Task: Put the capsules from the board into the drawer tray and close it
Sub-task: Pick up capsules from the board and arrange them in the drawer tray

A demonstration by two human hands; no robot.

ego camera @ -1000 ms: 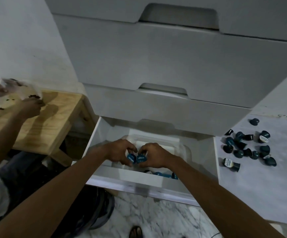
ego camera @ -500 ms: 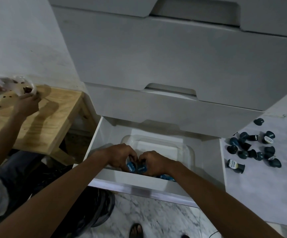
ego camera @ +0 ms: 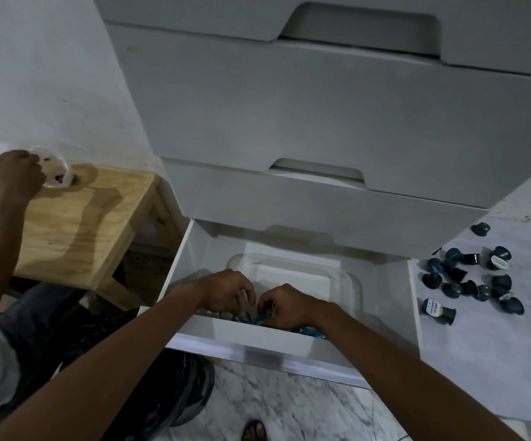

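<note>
Both hands curl over blue capsules at the near edge of the clear tray (ego camera: 350, 281) in the open drawer (ego camera: 257, 337): left hand (ego camera: 226, 292), then right hand (ego camera: 286, 305); whether either grip clamps one is unclear. Remaining capsules (ego camera: 467, 281) lie right of the tray on the white board (ego camera: 496, 361), nearer the right hand.

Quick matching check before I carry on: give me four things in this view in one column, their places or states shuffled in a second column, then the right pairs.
Things:
1. clear tray
2. loose capsules
3. bottom drawer
4. wooden stool

Places or states:
A. pulled open, both hands reaching into it
B. scattered on the white board to the right of the drawer
C. standing left of the drawer unit
D. sitting inside the open drawer

Pairs: 1-D, 2-B, 3-A, 4-C

The left hand and right hand are at the tray's near edge, over blue capsules already in it.
</note>
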